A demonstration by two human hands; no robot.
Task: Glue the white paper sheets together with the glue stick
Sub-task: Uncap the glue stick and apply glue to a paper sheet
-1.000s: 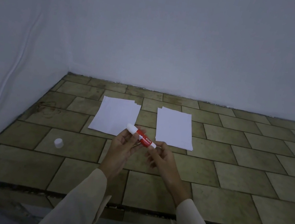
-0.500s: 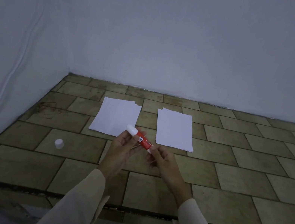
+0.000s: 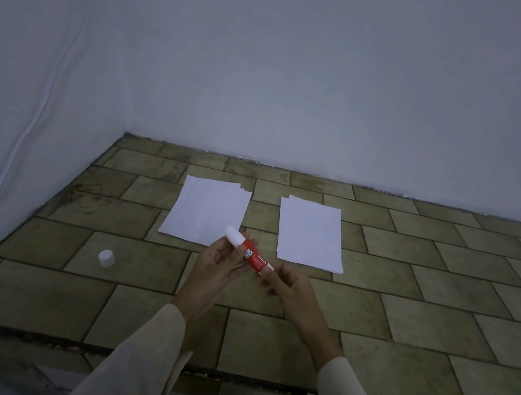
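A red glue stick (image 3: 251, 254) with its white glue end pointing up-left is held above the tiled surface. My left hand (image 3: 217, 264) grips its upper red part. My right hand (image 3: 285, 285) pinches the lower end with its fingertips. Two small stacks of white paper lie flat behind the hands: the left stack (image 3: 206, 210) and the right stack (image 3: 310, 232), apart from each other. The stick's white cap (image 3: 106, 258) stands alone on the tiles to the left.
The tiled surface (image 3: 406, 310) meets white walls at the back and left. Its front edge (image 3: 220, 376) runs below my forearms. A white cable (image 3: 27, 121) hangs down the left wall.
Both hands have kept hold of the glue stick. The stick has tilted a little steeper, and my right-hand fingers have shifted slightly on its lower end.
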